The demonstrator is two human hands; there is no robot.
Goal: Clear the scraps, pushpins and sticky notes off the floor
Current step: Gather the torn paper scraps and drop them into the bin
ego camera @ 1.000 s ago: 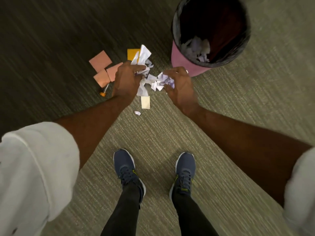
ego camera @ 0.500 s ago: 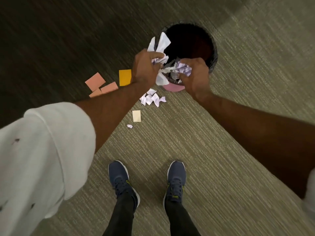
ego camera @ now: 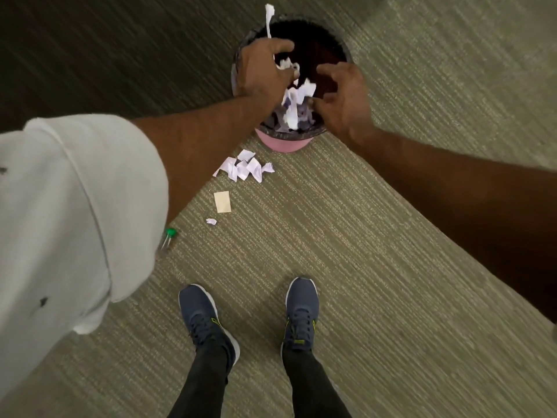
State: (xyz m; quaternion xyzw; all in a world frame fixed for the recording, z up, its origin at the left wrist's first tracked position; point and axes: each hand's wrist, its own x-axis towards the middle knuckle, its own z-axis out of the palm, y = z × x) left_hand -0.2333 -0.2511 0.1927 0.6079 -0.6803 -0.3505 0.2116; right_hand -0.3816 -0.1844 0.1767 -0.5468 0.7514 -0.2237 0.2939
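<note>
Bin: one pink waste bin (ego camera: 284, 143) with a dark liner stands on the carpeted floor (ego camera: 376, 267), directly under both hands.
Scraps in the bin: white paper scraps (ego camera: 294, 111) are in the bin's mouth between the two hands; their number cannot be counted.
Scraps on the floor: one cluster of white torn pieces (ego camera: 245, 168) lies just below the bin, nearer the person than the left hand; one tiny crumpled scrap (ego camera: 211, 221) lies further toward the person.
Sticky notes: one pale yellow note (ego camera: 222, 201) lies flat on the floor between the cluster and the tiny scrap.
Pushpins: one green-headed pushpin (ego camera: 168, 236) lies beside the left forearm, well apart from the bin.
Left hand: the left hand (ego camera: 265, 70) is over the bin's left rim, fingers curled loosely on white paper; one long strip (ego camera: 269, 19) sticks up past the knuckles.
Right hand: the right hand (ego camera: 343, 95) is over the bin's right side, fingers spread apart, holding nothing.
Arms: both bare forearms reach forward and downward, converging on the bin; a white sleeve (ego camera: 69, 221) covers the left upper arm.
Feet: two dark blue shoes (ego camera: 301, 309) stand side by side, well behind the hands.
</note>
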